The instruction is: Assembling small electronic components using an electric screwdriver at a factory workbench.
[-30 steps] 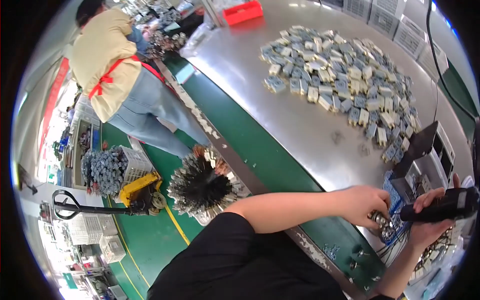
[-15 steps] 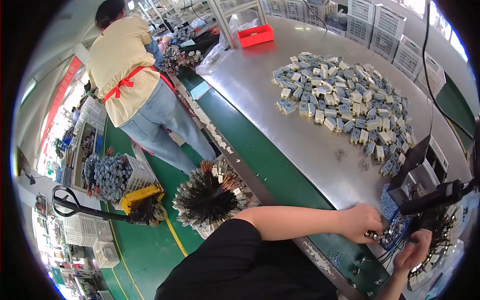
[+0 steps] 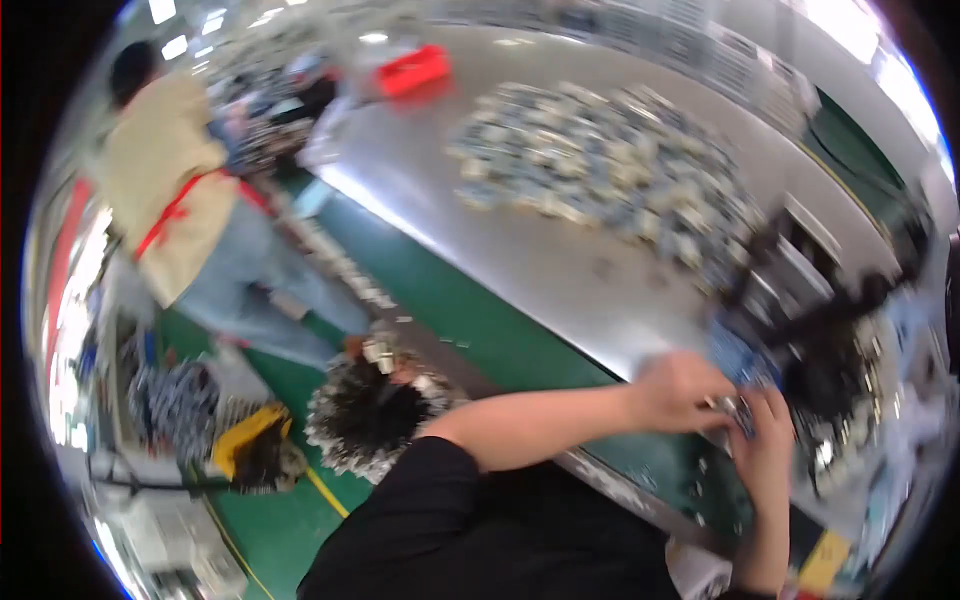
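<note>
Over the edge of the metal table [image 3: 540, 285], my two hands meet at the right. The left hand [image 3: 678, 392] is closed, pinching a small shiny metal part [image 3: 732, 408]. From the other side my right hand [image 3: 765, 432] brings its fingers together on the same part. Motion blur hides the part's exact kind. Just beyond the hands lies a blue tray [image 3: 757, 372] with small glinting pieces. A bundle of black wires with pale ends [image 3: 825, 385] lies right of them.
A large pile of grey and cream switch-like parts [image 3: 600, 165] covers the table's middle. A red bin [image 3: 413, 72] sits at the far end. A dark-framed device [image 3: 790, 265] stands at right. A wire bundle [image 3: 370, 410] is by my left elbow; a co-worker [image 3: 175, 190] stands beyond.
My right hand has come up to my left hand and now touches the metal part. The whole view has shifted and blurred as my head turned right.
</note>
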A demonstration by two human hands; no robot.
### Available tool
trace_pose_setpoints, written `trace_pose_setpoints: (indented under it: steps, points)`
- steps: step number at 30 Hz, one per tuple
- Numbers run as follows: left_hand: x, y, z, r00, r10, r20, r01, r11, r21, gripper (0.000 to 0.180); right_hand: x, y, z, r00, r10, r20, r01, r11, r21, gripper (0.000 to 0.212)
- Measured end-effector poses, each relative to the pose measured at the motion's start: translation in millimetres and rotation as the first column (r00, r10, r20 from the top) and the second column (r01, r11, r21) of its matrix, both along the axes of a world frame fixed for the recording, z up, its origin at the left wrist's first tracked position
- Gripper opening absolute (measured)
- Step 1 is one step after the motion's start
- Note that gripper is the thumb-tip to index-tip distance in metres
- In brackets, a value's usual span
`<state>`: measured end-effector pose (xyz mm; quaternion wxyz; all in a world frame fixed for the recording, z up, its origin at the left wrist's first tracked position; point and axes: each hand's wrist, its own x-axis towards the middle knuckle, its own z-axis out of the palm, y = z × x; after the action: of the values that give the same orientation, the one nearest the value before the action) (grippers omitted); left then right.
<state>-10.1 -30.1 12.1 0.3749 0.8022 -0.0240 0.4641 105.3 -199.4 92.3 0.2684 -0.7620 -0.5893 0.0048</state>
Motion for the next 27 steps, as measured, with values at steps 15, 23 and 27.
trace_pose_setpoints:
  steps: [15, 23, 27]
  points:
    - [1.4, -9.2, 40.4, 0.997, -0.009, -0.076, 0.019, 0.991, 0.131, 0.051, 48.8, -10.2, -11.3, 0.878, 0.138, 0.458, -0.285, 0.92, 0.269, 0.041]
    - [8.6, -21.5, 28.1, 0.908, -0.385, -0.166, 0.415, 0.879, 0.233, 0.043, 177.8, -77.3, 9.4, 0.34, -0.833, 0.436, 0.509, 0.553, 0.66, 0.037]
    - [9.8, -32.5, 25.4, 0.862, -0.452, -0.23, 0.495, 0.849, 0.183, 0.037, 173.8, -93.4, -7.7, 0.168, -0.897, 0.41, 0.518, 0.434, 0.737, 0.044]
